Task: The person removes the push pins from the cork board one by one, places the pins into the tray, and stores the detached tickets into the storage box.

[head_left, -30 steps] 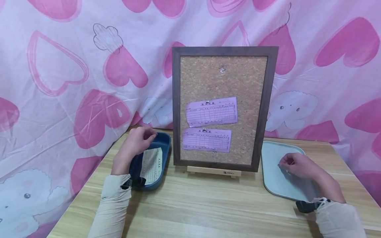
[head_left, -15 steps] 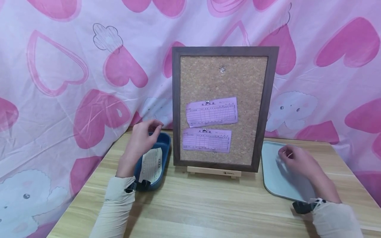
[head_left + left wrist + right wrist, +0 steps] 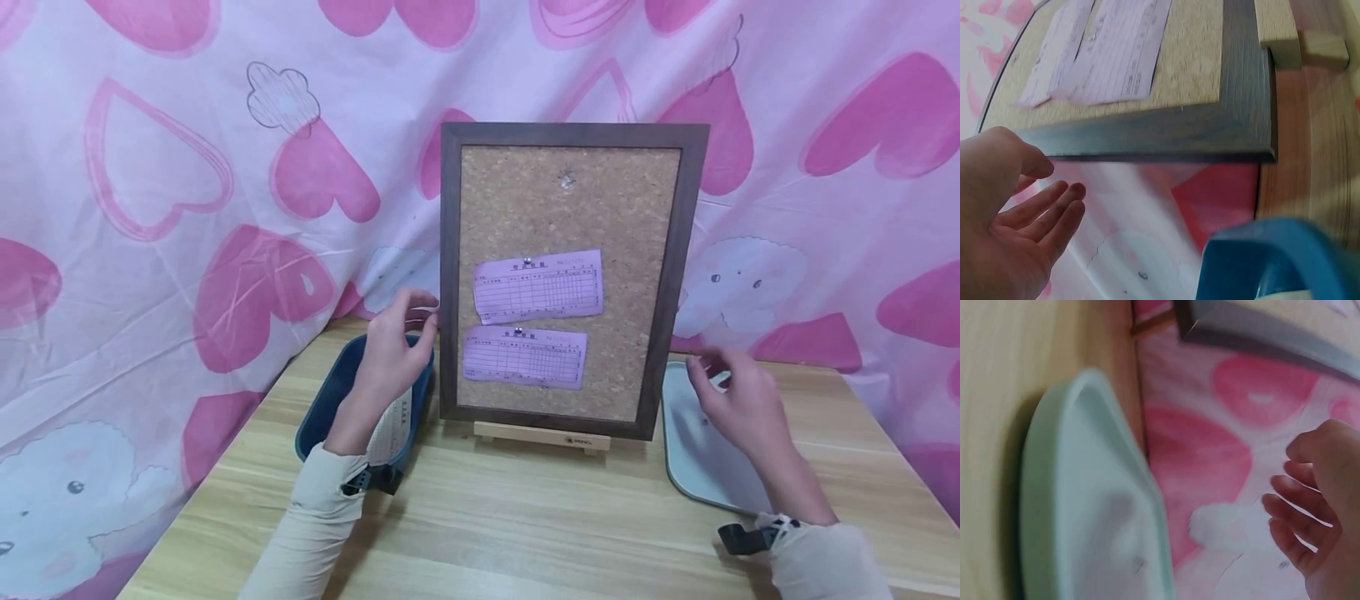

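A framed cork board (image 3: 570, 208) stands upright with two purple receipt forms, the upper form (image 3: 538, 286) slightly tilted and the lower form (image 3: 525, 358) below it, each with a small silver pin at its top. My left hand (image 3: 393, 354) is raised over the blue tray, fingertips close by the board's left frame (image 3: 1147, 140); its thumb and fingers stand apart with nothing between them. Over the pale green tray (image 3: 1041, 506) is my right hand (image 3: 742, 408), fingers loosely bent and holding nothing. A tiny dark item (image 3: 1139, 565) lies on that tray.
The blue tray (image 3: 322, 408) at the left holds a pale printed slip (image 3: 390, 429). Near the board's top is a clear, shiny clump (image 3: 566, 179). A small wooden easel (image 3: 540, 436) supports the board on the wooden table (image 3: 525, 517), with a pink heart-print cloth (image 3: 150, 350) behind.
My left hand has moved up and right, from over the blue tray toward the board. The right hand has lifted and shifted left, its fingers spreading from a pinched shape.
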Available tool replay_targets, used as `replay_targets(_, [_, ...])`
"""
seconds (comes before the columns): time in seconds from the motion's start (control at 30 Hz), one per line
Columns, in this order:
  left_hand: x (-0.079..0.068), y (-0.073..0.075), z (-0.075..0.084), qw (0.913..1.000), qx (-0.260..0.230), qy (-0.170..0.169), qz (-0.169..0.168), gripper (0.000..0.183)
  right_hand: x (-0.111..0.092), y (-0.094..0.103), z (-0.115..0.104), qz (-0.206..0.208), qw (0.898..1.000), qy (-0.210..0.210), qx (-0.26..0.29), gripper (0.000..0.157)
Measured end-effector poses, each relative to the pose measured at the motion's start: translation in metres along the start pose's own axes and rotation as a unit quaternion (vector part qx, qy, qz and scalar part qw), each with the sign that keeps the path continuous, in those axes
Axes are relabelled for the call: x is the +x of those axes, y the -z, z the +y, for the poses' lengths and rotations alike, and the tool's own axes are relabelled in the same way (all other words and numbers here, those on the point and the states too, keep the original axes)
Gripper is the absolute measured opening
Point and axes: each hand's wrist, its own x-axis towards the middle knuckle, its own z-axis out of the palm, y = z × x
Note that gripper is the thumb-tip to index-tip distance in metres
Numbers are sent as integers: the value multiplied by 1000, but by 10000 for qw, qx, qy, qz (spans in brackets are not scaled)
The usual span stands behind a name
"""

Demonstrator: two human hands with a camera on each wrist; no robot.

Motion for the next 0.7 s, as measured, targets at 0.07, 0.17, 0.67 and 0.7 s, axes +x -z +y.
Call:
replay_targets(0.07, [1,-3,3,9999,-87,-65,111,22,1,1,-11,279,9995,53,166,20])
replay_targets(0.17, [0,-4,5,9991,-253,-131,300,22,4,4,-29,689,9966,226,397,21])
replay_targets(0.67, [10,-20,19,9949,-663,-97,757,33,29,-1,-110,1686,9675,1407,1250,24])
replay_targets(0.7, [12,-22,20,9947,-683,-76,771,33,31,-3,-114,1671,9662,1487,1281,24])
